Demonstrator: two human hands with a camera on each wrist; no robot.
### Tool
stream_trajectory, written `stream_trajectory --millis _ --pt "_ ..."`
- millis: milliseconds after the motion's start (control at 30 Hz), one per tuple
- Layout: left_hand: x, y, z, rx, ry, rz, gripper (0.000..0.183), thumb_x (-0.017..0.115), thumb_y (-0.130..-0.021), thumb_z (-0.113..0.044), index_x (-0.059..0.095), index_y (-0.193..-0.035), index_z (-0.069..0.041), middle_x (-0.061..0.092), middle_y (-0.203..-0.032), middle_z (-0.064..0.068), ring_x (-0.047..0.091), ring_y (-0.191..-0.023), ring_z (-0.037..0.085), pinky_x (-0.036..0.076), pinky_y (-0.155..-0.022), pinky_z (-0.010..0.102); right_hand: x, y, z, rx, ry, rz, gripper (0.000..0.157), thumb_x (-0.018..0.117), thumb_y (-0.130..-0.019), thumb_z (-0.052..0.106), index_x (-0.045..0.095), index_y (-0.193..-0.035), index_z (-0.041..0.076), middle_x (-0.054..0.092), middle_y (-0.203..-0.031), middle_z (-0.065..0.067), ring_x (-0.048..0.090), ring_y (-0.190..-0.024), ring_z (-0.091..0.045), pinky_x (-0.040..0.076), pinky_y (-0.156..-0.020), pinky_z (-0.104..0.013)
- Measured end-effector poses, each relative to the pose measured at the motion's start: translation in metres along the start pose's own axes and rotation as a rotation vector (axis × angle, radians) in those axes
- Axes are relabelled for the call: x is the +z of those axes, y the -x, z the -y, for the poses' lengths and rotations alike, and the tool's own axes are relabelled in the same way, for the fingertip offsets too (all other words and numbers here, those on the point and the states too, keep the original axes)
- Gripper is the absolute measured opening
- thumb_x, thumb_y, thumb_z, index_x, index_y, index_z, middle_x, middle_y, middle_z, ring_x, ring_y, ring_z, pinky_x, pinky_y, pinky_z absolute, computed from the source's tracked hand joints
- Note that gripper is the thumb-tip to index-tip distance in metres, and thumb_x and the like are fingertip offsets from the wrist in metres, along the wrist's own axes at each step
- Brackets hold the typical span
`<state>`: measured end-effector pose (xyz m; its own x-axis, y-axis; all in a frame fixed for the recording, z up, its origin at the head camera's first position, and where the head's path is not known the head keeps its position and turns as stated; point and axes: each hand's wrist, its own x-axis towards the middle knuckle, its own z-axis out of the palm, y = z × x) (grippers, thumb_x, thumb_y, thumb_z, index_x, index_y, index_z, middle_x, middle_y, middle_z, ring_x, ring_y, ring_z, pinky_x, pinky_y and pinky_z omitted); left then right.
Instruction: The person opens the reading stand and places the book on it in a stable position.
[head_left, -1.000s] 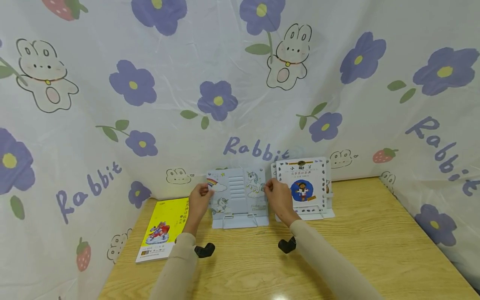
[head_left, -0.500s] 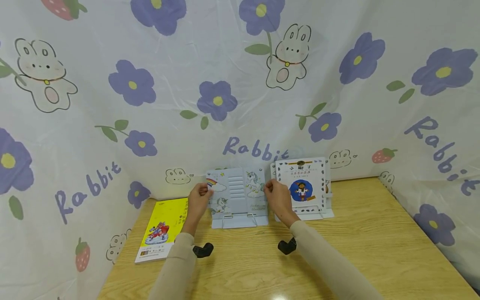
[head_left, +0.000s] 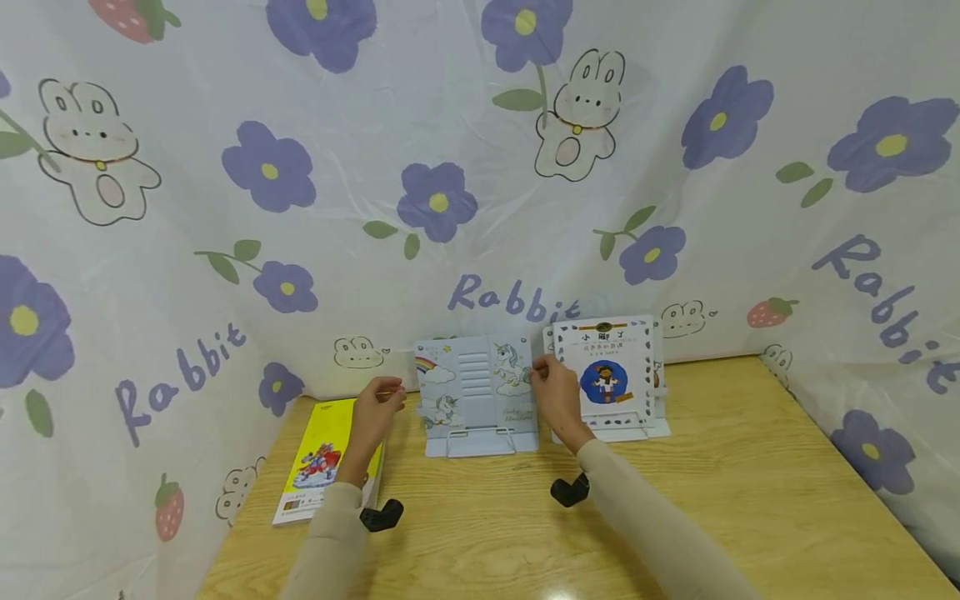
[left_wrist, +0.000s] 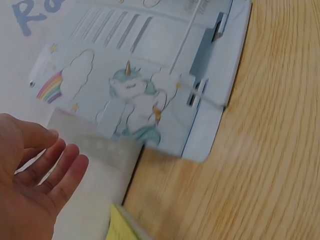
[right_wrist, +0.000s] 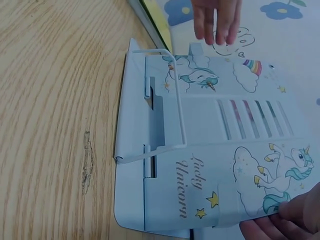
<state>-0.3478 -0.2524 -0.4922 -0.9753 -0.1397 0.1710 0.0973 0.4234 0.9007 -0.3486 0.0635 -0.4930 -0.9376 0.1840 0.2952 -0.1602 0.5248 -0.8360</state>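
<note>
A pale blue unicorn-print book stand (head_left: 476,408) stands upright near the back cloth, its wire page holder (right_wrist: 181,110) folded against the lower front. My right hand (head_left: 558,400) pinches the stand's right edge, thumb on the front face in the right wrist view. To the left of the stand, my left hand (head_left: 372,425) is apart from it, fingers relaxed and slightly bent, holding nothing. In the left wrist view the left fingers (left_wrist: 67,167) lie just off the stand's left edge. The yellow-covered book (head_left: 318,467) lies flat beneath and beside the left hand, partly hidden by it.
At right, close by my right hand, a second stand (head_left: 658,417) holds a white picture book (head_left: 603,350). A white cloth (head_left: 480,225) with flowers and rabbits hangs behind the wooden table (head_left: 495,533). Black camera mounts (head_left: 382,515) jut from both wrists.
My left hand has let go of the stand's left edge and moved left and slightly down, over the yellow book. The right hand keeps its hold, and the stand stays in place.
</note>
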Motion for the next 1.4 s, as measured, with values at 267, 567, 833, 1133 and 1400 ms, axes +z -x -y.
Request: stream_trajectory --millis 267,567,833,1133,1400 --pt "-0.05 0.008 0.015 -0.05 -0.077 0.049 0.032 0.059 -0.11 -0.011 0.062 -0.137 0.005 0.067 -0.131 0.03 0.074 -0.111 0.035 0.065 -0.092 0.039 -0.002 -0.004 -0.001 -0.029 0.019 -0.023 0.01 0.072 -0.101 0.01 0.075 -0.107 0.003 0.079 -0.094 -0.014 0.073 -0.079 -0.025 0.057 -0.063 -0.034" --pt "-0.1 0.018 0.035 -0.104 -0.213 0.04 0.032 0.058 -0.11 -0.013 0.061 -0.134 0.008 0.067 -0.126 0.031 0.074 -0.106 0.039 0.067 -0.086 0.04 -0.003 -0.004 -0.004 -0.019 0.015 -0.02 0.01 0.072 -0.102 0.011 0.075 -0.108 0.003 0.079 -0.095 -0.014 0.073 -0.079 -0.026 0.057 -0.064 -0.035" --pt "-0.128 0.025 0.059 -0.156 -0.314 -0.007 0.032 0.058 -0.108 -0.013 0.063 -0.13 0.01 0.069 -0.114 0.029 0.075 -0.1 0.041 0.067 -0.082 0.039 -0.003 -0.004 -0.007 -0.015 0.015 -0.015 0.012 0.071 -0.102 0.013 0.075 -0.109 0.004 0.079 -0.095 -0.013 0.073 -0.08 -0.026 0.058 -0.066 -0.037" --pt "-0.138 0.031 0.071 -0.227 -0.524 -0.025 0.043 0.062 -0.105 -0.021 0.059 -0.132 0.013 0.065 -0.121 0.034 0.065 -0.102 0.042 0.057 -0.082 0.044 -0.003 -0.003 -0.005 -0.015 -0.001 -0.001 0.012 0.072 -0.102 0.012 0.074 -0.11 0.003 0.078 -0.096 -0.014 0.073 -0.079 -0.026 0.058 -0.064 -0.036" --pt "-0.137 0.039 0.089 -0.33 -0.722 0.057 0.068 0.064 -0.102 -0.033 0.046 -0.139 0.02 0.046 -0.133 0.044 0.045 -0.12 0.058 0.044 -0.104 0.069 -0.002 -0.004 -0.007 -0.013 0.012 -0.006 0.012 0.072 -0.103 0.012 0.075 -0.11 0.004 0.079 -0.096 -0.013 0.073 -0.082 -0.026 0.059 -0.067 -0.037"
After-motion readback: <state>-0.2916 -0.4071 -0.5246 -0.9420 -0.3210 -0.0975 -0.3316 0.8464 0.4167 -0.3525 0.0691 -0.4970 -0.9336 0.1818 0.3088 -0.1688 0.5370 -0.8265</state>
